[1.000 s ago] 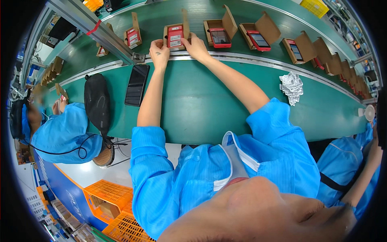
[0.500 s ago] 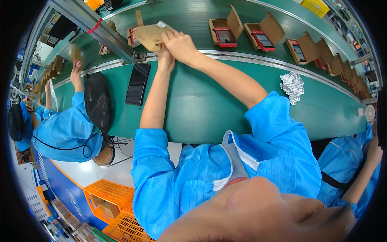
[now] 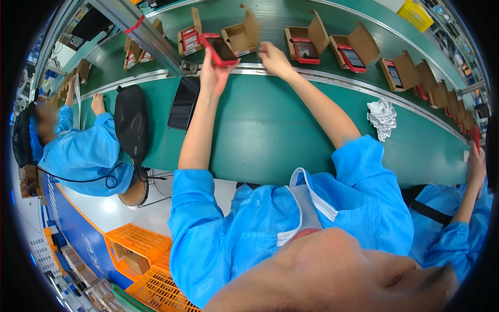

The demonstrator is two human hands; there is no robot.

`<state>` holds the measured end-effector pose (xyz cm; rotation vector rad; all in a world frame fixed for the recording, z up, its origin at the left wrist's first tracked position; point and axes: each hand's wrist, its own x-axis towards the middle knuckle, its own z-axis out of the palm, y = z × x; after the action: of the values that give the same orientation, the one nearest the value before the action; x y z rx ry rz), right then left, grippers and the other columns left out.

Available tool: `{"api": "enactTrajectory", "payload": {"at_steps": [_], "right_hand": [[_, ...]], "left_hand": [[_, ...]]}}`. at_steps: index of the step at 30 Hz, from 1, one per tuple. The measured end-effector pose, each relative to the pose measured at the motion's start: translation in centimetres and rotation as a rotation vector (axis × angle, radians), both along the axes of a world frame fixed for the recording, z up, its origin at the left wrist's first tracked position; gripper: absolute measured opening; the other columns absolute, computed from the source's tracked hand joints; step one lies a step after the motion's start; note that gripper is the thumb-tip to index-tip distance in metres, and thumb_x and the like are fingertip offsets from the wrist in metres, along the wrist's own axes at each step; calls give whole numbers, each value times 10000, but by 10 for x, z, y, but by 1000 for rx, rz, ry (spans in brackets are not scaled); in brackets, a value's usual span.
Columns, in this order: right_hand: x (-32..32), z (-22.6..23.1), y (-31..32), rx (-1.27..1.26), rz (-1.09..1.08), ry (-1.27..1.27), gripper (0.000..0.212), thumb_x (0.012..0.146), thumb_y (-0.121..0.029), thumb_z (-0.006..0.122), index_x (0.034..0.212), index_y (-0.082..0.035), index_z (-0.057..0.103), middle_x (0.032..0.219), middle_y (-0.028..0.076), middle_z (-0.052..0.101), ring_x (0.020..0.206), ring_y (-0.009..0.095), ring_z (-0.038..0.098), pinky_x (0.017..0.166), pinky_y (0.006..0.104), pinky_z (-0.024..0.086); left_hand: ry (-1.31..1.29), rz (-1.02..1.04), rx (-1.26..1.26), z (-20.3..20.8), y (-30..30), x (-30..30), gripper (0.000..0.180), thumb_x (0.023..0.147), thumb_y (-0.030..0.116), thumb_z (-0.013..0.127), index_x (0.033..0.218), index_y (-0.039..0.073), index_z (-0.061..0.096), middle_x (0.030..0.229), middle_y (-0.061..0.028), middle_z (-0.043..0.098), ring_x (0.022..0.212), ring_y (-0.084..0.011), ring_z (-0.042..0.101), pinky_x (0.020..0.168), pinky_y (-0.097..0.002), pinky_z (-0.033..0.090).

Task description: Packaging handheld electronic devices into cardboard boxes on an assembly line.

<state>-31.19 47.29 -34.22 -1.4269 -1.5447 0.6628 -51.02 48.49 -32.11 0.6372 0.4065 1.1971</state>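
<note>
My left hand (image 3: 210, 75) grips a red handheld device (image 3: 221, 51) with a dark screen, raised over the near edge of the green conveyor. Just beyond it, an open cardboard box (image 3: 235, 39) stands on the conveyor with its lid up and no device visible inside. My right hand (image 3: 275, 60) is to the right of that box, fingers loosely bent and apart, holding nothing. On the left is another open box (image 3: 190, 40) with red and white contents. To the right, an open box (image 3: 296, 37) has a red device (image 3: 305, 51) lying in it.
Several more open boxes with red devices line the conveyor (image 3: 270, 18) rightward. On the green worktop (image 3: 254, 125) lie a black phone (image 3: 183, 104), a black pouch (image 3: 131, 122) and silvery packets (image 3: 382, 119). A metal post (image 3: 138, 39) rises at left. Co-workers sit at both sides.
Both hands were together on a tan cardboard box; now it stands open on the conveyor. My left hand has the red device, and my right hand has moved away to the right.
</note>
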Motion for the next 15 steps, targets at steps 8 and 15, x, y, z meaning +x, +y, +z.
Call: {"api": "enactTrajectory", "payload": {"at_steps": [8, 15], "right_hand": [[8, 37, -62, 410, -47, -50, 170, 874, -101, 572, 1028, -30, 589, 966, 111, 611, 894, 259, 604, 784, 357, 475], [6, 50, -56, 925, 28, -685, 232, 746, -125, 697, 963, -100, 619, 854, 34, 530, 786, 191, 535, 712, 328, 426]], "left_hand": [[244, 86, 14, 10, -11, 30, 475, 848, 305, 669, 1040, -76, 462, 965, -139, 568, 871, -274, 638, 804, -395, 562], [432, 245, -12, 6, -18, 57, 610, 769, 265, 756, 1090, -72, 361, 953, -169, 564, 830, -224, 643, 694, -354, 593]]}}
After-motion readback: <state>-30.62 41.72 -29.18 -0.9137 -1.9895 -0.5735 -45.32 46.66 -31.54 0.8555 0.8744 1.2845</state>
